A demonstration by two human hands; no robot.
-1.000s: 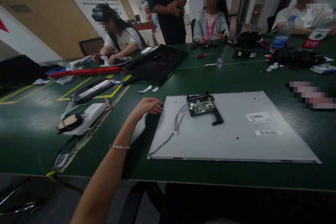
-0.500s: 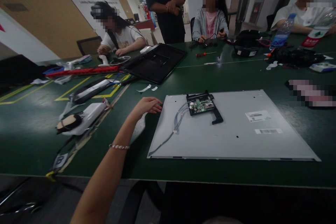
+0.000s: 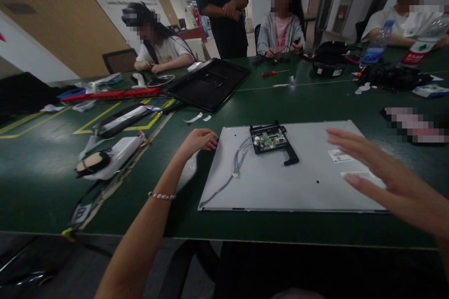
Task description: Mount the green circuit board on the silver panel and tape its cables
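Note:
A flat grey display panel (image 3: 287,182) lies face down on the green table (image 3: 266,103). A small green circuit board (image 3: 269,140) in a black bracket sits near its far edge, with grey cables (image 3: 238,161) trailing toward the left corner. My left hand (image 3: 197,142) rests on the table at the panel's far left corner, fingers curled loosely, holding nothing. My right hand (image 3: 389,177) hovers over the panel's right side, fingers stretched out and spread, empty.
A black monitor shell (image 3: 210,83) lies further back. White and black parts (image 3: 105,159) and a red strip (image 3: 108,95) sit at the left. A red screwdriver (image 3: 273,73), bottles (image 3: 377,49) and black gear (image 3: 393,77) are at the far side, where several people sit or stand.
My right hand has come into view from the right and now hangs over the panel's right side. My left hand has stayed at the panel's left corner.

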